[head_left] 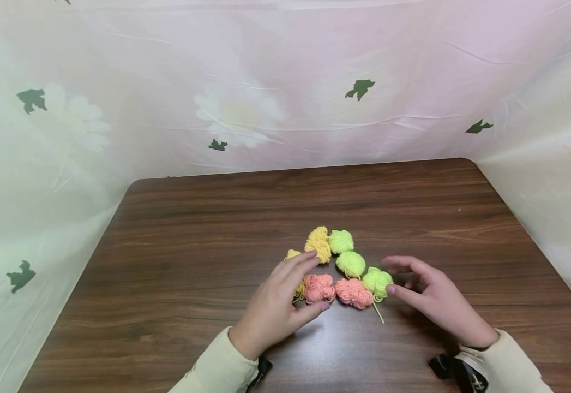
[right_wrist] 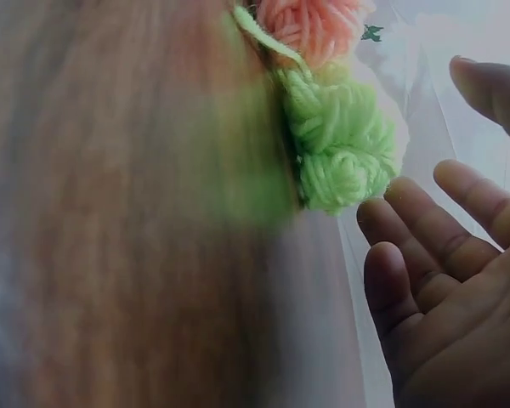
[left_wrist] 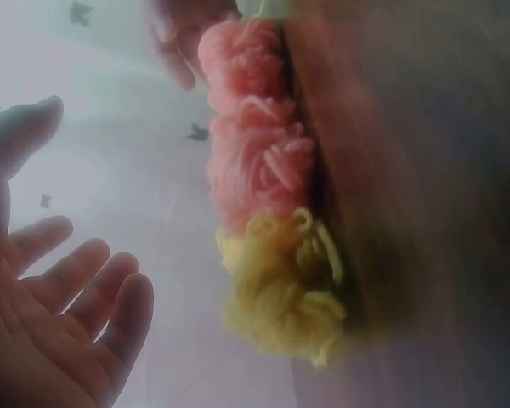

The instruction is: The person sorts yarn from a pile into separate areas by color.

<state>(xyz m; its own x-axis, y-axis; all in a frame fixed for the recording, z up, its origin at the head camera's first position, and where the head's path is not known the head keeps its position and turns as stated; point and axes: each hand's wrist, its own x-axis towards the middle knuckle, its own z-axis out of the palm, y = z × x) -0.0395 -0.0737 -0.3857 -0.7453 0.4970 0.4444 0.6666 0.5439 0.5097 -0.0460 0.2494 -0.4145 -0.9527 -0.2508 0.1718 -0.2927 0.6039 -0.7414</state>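
Small balls of yarn lie in a triangle-like ring on the table. Three light green balls run down its right side: a top one (head_left: 341,241), a middle one (head_left: 351,265) and a lower one (head_left: 377,283) with a loose tail. Two pink balls, a left one (head_left: 320,289) and a right one (head_left: 354,293), form the near side. A yellow ball (head_left: 318,244) is at the top; more yellow yarn (left_wrist: 280,293) on the left is partly hidden by my left hand (head_left: 277,303), which hovers with fingers spread. My right hand (head_left: 439,303), fingers loosely bent, is beside the lower green ball, holding nothing.
The brown wood-grain table (head_left: 192,245) has rounded far corners. Pale fabric (head_left: 285,65) with flower and green leaf-like prints hangs behind it and along both sides. A black strap (head_left: 462,373) sits at the right wrist, near the sleeve.
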